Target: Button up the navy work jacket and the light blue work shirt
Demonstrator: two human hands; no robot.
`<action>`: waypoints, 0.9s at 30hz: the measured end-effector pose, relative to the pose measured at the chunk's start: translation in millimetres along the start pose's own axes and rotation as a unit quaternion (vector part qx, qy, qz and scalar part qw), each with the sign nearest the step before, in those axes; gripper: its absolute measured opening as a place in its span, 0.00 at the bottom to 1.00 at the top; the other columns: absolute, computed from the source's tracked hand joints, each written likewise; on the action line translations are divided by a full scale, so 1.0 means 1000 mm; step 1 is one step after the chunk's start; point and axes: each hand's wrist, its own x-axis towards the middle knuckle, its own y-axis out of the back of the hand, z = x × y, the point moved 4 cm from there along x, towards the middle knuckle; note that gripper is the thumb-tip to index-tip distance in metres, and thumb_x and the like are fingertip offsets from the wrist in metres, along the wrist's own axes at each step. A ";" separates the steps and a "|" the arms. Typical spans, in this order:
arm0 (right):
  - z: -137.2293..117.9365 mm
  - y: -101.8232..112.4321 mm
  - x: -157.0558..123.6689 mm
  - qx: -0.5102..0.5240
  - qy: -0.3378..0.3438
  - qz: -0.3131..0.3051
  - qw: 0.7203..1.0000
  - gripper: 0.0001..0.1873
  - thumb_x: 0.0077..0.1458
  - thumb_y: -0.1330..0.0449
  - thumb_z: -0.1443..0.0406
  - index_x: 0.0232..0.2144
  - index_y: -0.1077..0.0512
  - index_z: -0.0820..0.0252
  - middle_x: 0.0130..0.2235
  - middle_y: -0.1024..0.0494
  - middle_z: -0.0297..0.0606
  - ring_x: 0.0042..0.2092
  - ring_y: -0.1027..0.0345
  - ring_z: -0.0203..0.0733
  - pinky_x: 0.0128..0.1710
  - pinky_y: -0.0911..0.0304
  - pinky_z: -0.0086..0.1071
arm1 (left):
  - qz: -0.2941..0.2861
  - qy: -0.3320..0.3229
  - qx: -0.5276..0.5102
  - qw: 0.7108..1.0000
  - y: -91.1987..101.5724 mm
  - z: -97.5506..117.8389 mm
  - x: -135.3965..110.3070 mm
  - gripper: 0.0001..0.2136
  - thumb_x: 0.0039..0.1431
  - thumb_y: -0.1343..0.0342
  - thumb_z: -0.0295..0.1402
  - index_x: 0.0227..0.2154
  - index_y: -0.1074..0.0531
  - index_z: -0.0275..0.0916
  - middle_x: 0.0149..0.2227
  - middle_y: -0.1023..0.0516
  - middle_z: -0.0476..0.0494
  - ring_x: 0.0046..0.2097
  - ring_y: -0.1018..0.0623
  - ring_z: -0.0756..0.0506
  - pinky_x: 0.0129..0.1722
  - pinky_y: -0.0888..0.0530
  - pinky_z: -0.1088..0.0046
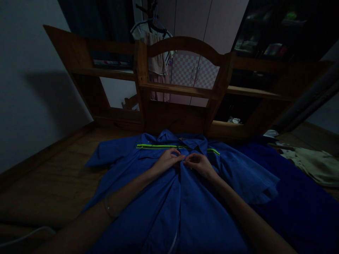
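Observation:
A blue short-sleeved shirt (206,211) with a bright yellow-green stripe across the chest lies front side up, its collar pointing away from me. My left hand (168,160) pinches the front edge of the shirt just below the stripe. Close beside it, my right hand (198,164) pinches the other side of the same front opening, thumb and forefinger together. Any button between the fingertips is too small and dark to make out. Below the hands the two front edges run down toward me in folds.
The shirt rests on a wooden surface (66,176), with a wooden shelf unit (177,116) along its far side. Dark blue cloth (299,204) and a pale cloth (315,164) lie at right. A white cable (29,233) runs at lower left. Clothes (157,56) hang behind the shelf.

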 end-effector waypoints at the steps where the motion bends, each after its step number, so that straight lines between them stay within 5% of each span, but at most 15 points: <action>1: 0.000 -0.001 0.000 0.002 0.002 -0.004 1.000 0.21 0.39 0.32 0.51 0.28 0.29 0.62 0.26 0.28 0.32 0.24 0.37 0.32 0.25 0.41 0.27 | 0.003 -0.006 0.007 1.000 0.000 0.000 -0.001 0.18 0.45 0.35 0.39 0.33 0.34 0.35 0.24 0.23 0.46 0.25 0.23 0.48 0.25 0.29 0.76; 8: 0.002 -0.003 -0.003 -0.027 0.022 0.000 0.999 0.20 0.42 0.33 0.53 0.31 0.30 0.61 0.28 0.28 0.32 0.26 0.35 0.33 0.25 0.41 0.26 | 0.030 0.006 0.025 0.999 0.000 -0.002 -0.004 0.14 0.44 0.35 0.35 0.29 0.32 0.33 0.20 0.27 0.50 0.20 0.28 0.51 0.21 0.36 0.79; 19: 0.006 -0.003 -0.002 -0.029 0.032 -0.005 0.999 0.18 0.45 0.34 0.54 0.32 0.29 0.62 0.29 0.27 0.34 0.27 0.35 0.33 0.26 0.40 0.26 | 0.035 0.038 -0.020 0.998 0.002 -0.010 -0.003 0.14 0.43 0.37 0.26 0.34 0.35 0.34 0.20 0.28 0.52 0.22 0.27 0.52 0.24 0.31 0.79; 27: 0.003 -0.003 -0.004 -0.060 0.050 0.004 0.997 0.17 0.46 0.34 0.54 0.32 0.29 0.62 0.30 0.26 0.34 0.29 0.33 0.35 0.28 0.38 0.27 | 0.035 0.043 -0.021 0.998 0.001 -0.008 -0.003 0.15 0.47 0.37 0.33 0.35 0.36 0.35 0.21 0.27 0.51 0.21 0.27 0.52 0.23 0.32 0.79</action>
